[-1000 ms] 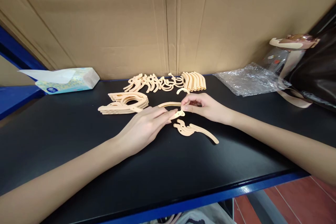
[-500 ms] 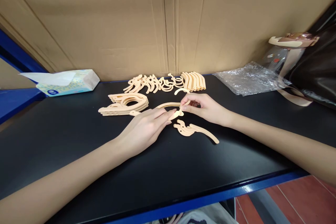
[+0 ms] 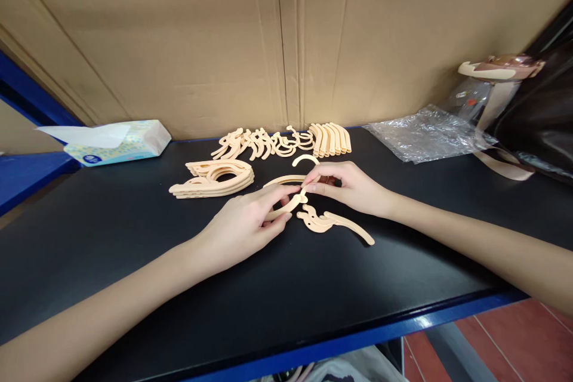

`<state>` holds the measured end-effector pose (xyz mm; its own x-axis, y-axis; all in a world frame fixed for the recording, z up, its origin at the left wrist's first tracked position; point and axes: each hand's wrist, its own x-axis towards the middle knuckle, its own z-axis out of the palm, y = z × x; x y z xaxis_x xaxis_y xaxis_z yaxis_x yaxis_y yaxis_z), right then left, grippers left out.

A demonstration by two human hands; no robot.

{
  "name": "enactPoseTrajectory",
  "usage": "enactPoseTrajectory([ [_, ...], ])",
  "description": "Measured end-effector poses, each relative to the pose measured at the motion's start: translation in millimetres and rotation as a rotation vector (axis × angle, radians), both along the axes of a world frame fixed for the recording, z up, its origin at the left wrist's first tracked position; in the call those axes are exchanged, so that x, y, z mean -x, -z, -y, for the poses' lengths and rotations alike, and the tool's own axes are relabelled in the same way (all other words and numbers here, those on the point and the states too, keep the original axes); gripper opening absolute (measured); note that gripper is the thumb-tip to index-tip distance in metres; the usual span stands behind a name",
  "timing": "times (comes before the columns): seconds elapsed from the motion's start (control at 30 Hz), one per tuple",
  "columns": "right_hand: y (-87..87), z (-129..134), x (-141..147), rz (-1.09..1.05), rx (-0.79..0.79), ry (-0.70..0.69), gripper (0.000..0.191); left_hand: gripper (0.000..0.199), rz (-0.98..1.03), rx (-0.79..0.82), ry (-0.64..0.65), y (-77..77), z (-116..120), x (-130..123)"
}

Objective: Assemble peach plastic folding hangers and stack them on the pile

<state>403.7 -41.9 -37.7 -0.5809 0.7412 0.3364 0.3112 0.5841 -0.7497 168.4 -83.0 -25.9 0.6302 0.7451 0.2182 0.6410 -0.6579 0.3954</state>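
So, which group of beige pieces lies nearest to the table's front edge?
The small cluster right of the left hand; the stack and back row lie farther.

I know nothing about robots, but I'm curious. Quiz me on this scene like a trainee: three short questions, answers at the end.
1. Multiple choice: Which of these is nearest the left end of the black table?
A) The bottle with the pinkish lid
B) The tissue pack
C) The far row of cream pieces

2. True or false: The left hand holds a curved cream piece while the right hand holds a hook-shaped piece.

3. Fill in the blank: The crinkled clear plastic lies on the ____ side of the table.

Key: 1. B; 2. True; 3. right
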Motion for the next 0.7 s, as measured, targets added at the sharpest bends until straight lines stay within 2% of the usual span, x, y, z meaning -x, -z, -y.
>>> enactPoseTrajectory([
  [0.13, 0.1, 2, 0, 0.002, -0.021, 0.012, 0.021, 0.034, 0.118, 0.159, 0.044, -4.5, -3, 3],
  [0.3, -2.9, 3, -3, -0.02, -0.154, 0.187, 0.019, 0.038, 0.298, 0.47, 0.025, -3.8, -12, 11],
  [0.47, -3.7, 0, -4, -0.03, -0.29, 0.304, 0.014, 0.038, 0.339, 0.614, 0.031, -5.9, -18, 15],
  [0.57, -1.7, -3, -5, 0.047, -0.342, 0.304, 0.016, 0.039, 0.377, 0.69, 0.032, -7.2, -20, 17],
  [0.7, 3.4, -6, -7, 0.149, -0.367, 0.176, 0.015, 0.045, 0.438, 0.795, 0.004, -8.2, -20, 19],
])
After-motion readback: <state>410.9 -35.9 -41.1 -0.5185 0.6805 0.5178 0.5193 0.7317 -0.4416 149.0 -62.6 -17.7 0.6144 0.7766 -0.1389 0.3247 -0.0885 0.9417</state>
